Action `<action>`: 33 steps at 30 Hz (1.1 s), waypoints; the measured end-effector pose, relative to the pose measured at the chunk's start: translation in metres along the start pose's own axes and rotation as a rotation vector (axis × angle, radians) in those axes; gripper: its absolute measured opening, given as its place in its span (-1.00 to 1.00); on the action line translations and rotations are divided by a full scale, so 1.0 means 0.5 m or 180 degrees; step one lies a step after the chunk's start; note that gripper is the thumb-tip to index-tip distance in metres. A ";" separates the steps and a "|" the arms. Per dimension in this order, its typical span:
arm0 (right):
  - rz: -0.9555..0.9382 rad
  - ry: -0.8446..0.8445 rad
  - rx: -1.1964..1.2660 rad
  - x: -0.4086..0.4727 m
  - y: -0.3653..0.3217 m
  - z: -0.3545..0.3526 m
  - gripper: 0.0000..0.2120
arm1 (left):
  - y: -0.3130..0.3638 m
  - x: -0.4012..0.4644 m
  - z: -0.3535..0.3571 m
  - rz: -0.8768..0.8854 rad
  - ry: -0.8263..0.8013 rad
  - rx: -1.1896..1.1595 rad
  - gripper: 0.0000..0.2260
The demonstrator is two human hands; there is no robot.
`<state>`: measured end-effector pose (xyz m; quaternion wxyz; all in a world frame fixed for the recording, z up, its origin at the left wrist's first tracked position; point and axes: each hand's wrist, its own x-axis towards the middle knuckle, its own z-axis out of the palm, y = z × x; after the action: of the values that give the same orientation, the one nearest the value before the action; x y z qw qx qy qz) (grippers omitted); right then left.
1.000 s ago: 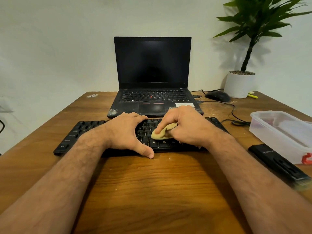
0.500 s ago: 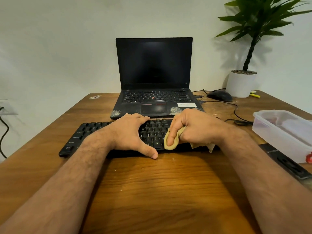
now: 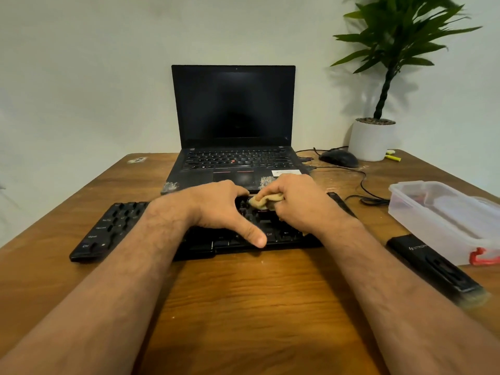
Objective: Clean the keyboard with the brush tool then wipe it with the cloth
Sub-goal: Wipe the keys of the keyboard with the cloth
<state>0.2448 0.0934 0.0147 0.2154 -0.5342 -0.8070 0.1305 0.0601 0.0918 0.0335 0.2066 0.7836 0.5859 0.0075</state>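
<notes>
Wiping one keyboard [image 3: 108, 231]: one cloth [image 3: 263, 200], two hands.

Soft tan cloth [image 3: 266, 200], crumpled and matt, bunched under the right hand's fingers [image 3: 273, 188]; beneath them the keyboard [image 3: 108, 231] is black matt plastic. Table [image 3: 243, 307] below the left thumb is brown wood, grained, slight sheen. Well right of the fingers, a translucent plastic box [image 3: 433, 212], smooth, and a black plastic brush tool [image 3: 433, 263].
</notes>
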 end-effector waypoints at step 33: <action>0.0661 0.0450 -0.0320 -0.007 0.046 -0.040 -0.70 | -0.033 -0.005 0.033 0.0199 0.0262 0.0646 0.46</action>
<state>0.2742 0.0989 0.0212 0.2301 -0.6328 -0.7357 0.0736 0.0485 0.0880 0.0136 0.1015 0.8174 0.5669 -0.0133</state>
